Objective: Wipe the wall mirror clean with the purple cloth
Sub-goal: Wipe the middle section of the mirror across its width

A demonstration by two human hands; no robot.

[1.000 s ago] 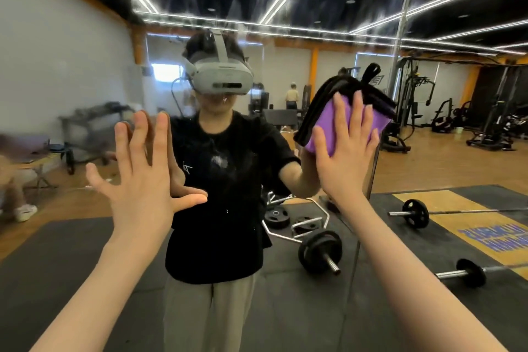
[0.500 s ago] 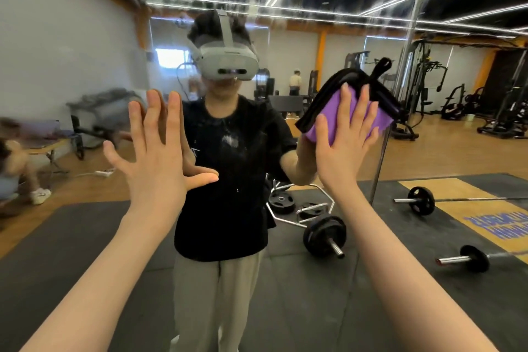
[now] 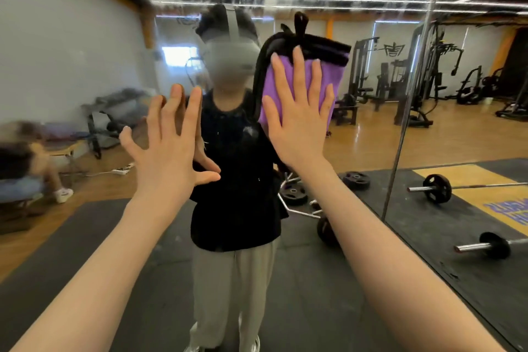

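The wall mirror [image 3: 371,137] fills the view and reflects a gym and a person in a headset. My right hand [image 3: 297,120] lies flat with straight, spread fingers on the purple cloth [image 3: 328,77], pressing it against the glass at upper centre. The cloth has a black edge and a black loop on top. My left hand [image 3: 168,148] is raised to the left of it, fingers spread, at or just off the glass; I cannot tell if it touches. Streaky smears show along the mirror's upper part.
A vertical seam [image 3: 411,111] between mirror panels runs to the right of the cloth. The reflection shows barbells [image 3: 437,188], weight plates, exercise machines [image 3: 423,77] and black floor mats.
My right hand has slid the cloth left across the glass, from beside the seam toward the reflected headset. My left hand stays raised and spread.
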